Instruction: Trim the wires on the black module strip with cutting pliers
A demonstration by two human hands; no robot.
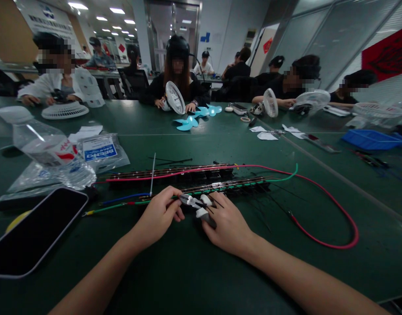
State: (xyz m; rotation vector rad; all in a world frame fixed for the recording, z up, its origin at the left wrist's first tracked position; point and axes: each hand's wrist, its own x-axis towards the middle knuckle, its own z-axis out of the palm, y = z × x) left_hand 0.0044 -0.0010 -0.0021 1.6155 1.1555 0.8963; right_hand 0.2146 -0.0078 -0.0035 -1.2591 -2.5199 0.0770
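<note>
Pliers [189,201] with white-and-grey handles sit low over the green desk [164,280], in front of 2 black strips, and their nose points to the left. From where I stand, the person's right hand [225,223] has its grip closed around the handles. Beside the nose, the left hand [163,210] has its fingers curled in; what its grip pinches, if anything, I cannot tell, since the fingers hide it, though the fingertips seem to touch the metal.

Just beyond the hands lies the front strip [250,183], with the rear strip [207,175] behind it, both lined with metal rails. A red cable [343,248] runs along the rear strip and loops round over the right side of the desk. A green cable [115,206] shows left of the left hand, and a pale cable tie [153,175] stands up near that hand. Black ties [174,160] lie behind the rear strip.

At the left are a phone [40,232], a clear bottle [53,148] and a plastic bag [104,151]. Across the desk, a co-worker holds a white fan guard [175,97] beside light-blue fan blades [188,123]. A blue tray [368,140] rests at the far right.
</note>
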